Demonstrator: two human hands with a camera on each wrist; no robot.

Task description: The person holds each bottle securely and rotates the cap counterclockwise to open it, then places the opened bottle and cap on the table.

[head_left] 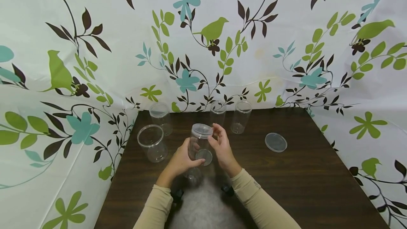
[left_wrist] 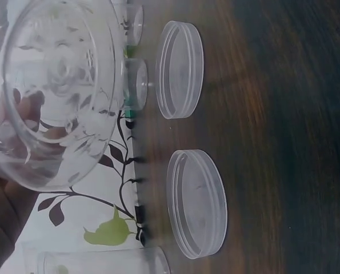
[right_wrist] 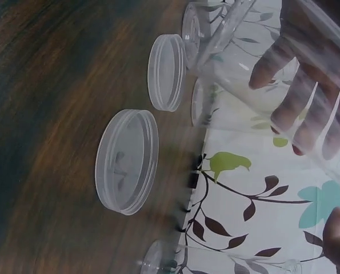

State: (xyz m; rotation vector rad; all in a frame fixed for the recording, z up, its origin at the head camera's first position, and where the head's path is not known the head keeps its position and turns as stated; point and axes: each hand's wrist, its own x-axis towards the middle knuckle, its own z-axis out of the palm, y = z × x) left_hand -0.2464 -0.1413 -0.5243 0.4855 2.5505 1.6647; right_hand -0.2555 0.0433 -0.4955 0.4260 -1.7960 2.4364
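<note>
A clear lidded jar (head_left: 194,144) stands tilted between both hands above the table. My left hand (head_left: 180,159) grips its lower side, thumb across the front near the base. Beside the jar's clear lid (head_left: 202,130) is my right hand (head_left: 223,148), its thumb and fingers spread at the lid's right edge; whether they press on it is hard to see. In the right wrist view, the left hand's fingers (right_wrist: 298,108) show through the clear wall. Two loose clear lids, a nearer lid (right_wrist: 127,162) and a farther lid (right_wrist: 167,73), lie on the table.
Two clear jars, a wide jar (head_left: 152,147) and another jar (head_left: 162,119), stand at the left. Slimmer jars, one (head_left: 217,114) and another (head_left: 241,117), stand at the back. The dark table (head_left: 305,186) meets a patterned cloth (head_left: 286,38).
</note>
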